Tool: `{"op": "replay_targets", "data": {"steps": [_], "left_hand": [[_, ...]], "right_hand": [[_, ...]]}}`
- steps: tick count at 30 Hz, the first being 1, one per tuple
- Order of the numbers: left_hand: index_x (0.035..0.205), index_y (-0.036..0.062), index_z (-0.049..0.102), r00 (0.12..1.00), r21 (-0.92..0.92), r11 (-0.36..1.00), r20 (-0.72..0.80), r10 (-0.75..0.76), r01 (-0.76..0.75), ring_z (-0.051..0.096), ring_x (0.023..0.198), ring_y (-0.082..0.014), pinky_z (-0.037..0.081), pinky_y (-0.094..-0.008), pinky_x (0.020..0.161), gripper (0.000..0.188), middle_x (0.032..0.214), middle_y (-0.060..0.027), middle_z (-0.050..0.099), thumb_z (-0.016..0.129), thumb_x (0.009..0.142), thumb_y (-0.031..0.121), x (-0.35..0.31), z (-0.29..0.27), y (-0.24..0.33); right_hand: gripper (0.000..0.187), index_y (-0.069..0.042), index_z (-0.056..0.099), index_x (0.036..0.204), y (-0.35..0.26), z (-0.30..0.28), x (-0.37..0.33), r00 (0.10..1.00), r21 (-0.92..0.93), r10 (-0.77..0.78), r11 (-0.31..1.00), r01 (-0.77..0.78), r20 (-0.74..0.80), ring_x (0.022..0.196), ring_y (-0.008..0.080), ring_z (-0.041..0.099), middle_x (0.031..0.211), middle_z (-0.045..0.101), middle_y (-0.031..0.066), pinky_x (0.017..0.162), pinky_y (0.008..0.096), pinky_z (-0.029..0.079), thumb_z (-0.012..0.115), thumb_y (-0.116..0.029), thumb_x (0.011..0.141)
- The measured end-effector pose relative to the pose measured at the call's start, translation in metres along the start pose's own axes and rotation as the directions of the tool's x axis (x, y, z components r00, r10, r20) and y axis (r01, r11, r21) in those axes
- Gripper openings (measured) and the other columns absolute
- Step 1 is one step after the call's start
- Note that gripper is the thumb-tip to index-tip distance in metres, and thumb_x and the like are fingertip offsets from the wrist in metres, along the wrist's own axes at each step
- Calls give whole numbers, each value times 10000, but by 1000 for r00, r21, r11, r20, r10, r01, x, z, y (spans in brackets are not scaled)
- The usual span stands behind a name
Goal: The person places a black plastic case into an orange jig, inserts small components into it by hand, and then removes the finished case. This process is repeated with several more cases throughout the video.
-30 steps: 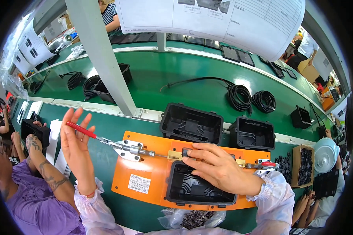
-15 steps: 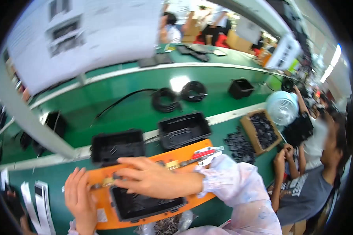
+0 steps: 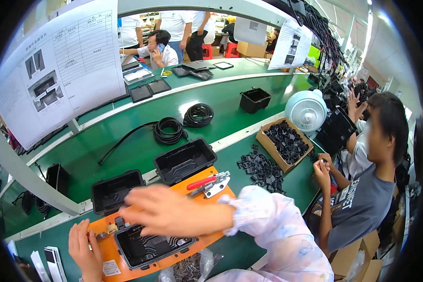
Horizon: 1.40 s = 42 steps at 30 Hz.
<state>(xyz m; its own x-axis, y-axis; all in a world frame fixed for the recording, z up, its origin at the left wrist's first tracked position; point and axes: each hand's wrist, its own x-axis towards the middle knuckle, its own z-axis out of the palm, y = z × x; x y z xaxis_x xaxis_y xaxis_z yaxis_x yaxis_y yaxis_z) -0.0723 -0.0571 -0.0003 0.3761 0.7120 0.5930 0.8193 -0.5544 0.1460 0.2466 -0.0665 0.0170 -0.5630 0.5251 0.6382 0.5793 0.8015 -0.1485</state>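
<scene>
Green bench (image 3: pixel 294 181): I find it running under all the work, from the left across to the far right.
Orange plate (image 3: pixel 109 246): rests on the bench's near side, set aslant, left end nearer, right end farther off.
Black box (image 3: pixel 148 251): sits on the plate, upright, its open mouth facing up. Its long axis follows the plate, near left to far right. Deciding relation, in my judgement: the box lies to the right of the left hand (image 3: pixel 87 251) and below the right hand (image 3: pixel 171 211), towards its near side. The right hand is the nearer and hides the box's far right part from me.
Spare boxes: two, open; the left one (image 3: pixel 112 191) and the right one (image 3: pixel 185 162) stand along the plate's far edge.
Right hand: fingers stretched and slightly spread, blurred; I see nothing held and cannot tell whether it touches the box.
Left hand: upright at the plate's left end, fingers a little apart; I cannot tell whether it grips anything.
Red-handled clamp (image 3: pixel 204 182): on the plate's far right end, beyond the right hand.
Brass block (image 3: pixel 112 228): just beside the box's far left corner.
Small black piece (image 3: pixel 120 222): right of the block, close to the right fingertips.
</scene>
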Motion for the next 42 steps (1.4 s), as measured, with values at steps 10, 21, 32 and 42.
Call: {"op": "replay_targets", "data": {"steps": [10,21,32,42], "left_hand": [[1188,-44,670,903,126,979,-419,-96,163,694,1069,-275,400,-467,1153,208,1158,-148,721,568,1010,-11,15,-46,-33],[1382,5,551,681,20,681,-20,-732,732,685,1064,-322,522,-363,941,331,1273,-198,657,474,1081,120,-80,-27,-177],[1225,33,683,980,-311,950,181,80,-20,628,1171,-375,471,-423,1050,276,1240,-191,683,657,988,171,82,10,19],[1429,63,603,526,-478,835,800,288,271,697,1103,-292,525,-356,981,456,1275,-176,716,614,1021,266,123,54,-17]], "right_hand": [[275,-27,659,1078,34,-113,-56,906,-415,308,812,-410,-291,806,262,618,904,616,86,707,361,512,761,-69,825],[312,23,634,1270,86,-142,-206,270,162,928,317,-934,-257,793,160,675,1031,689,90,629,271,532,622,-190,1043],[529,8,622,1312,-71,-35,-49,911,131,105,977,-170,399,925,277,674,1107,704,121,800,385,539,788,-239,874],[256,13,682,1052,-82,-15,-42,990,36,73,996,-78,118,789,231,654,937,701,94,683,336,495,696,-68,809]]}}
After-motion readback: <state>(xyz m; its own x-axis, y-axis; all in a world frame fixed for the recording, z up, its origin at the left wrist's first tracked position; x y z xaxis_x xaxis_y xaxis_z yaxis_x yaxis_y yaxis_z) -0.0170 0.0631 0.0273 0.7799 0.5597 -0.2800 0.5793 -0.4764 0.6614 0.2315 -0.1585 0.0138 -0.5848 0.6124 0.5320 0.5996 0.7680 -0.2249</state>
